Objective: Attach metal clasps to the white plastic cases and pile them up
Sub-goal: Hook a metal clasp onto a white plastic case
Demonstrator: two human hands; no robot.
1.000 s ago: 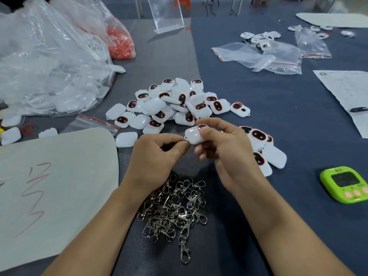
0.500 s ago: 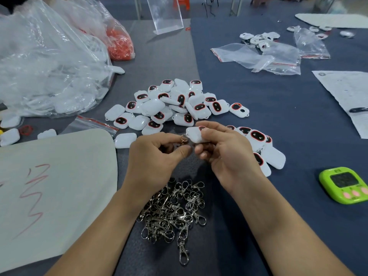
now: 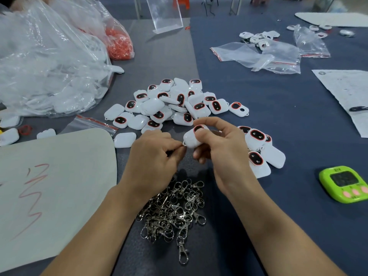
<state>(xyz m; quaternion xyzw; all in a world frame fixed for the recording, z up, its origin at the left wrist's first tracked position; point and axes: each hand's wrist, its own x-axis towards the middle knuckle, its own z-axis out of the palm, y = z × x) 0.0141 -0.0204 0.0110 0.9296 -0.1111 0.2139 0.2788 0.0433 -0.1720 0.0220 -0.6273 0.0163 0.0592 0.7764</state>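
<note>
**Hands.** Two hands work above the blue-grey surface.
- The right hand grips one white case. The thumb presses its top face and the fingers curl beneath it.
- The left hand pinches one metal clasp between thumb and forefinger. Only the tip of the clasp shows, touching the left end of the case.

**Held case.** It is glossy white and rounded-rectangular. A dark oval window ringed in red sits on its upper face, partly covered by the thumb. The case is held just above the surface, between the two groups of cases below.

**Counts.**
- Main heap of cases: roughly two dozen, just behind the hands. They overlap, so an exact count cannot be told.
- Smaller group of cases: at least five, just right of the right hand and partly hidden by it.
- Single case: one, lying apart at the edge of the pale sheet.
- Heap of clasps: silver swivel clasps, tangled, between the forearms. Their number cannot be told.
- Green timer: one, at the far right.
</note>
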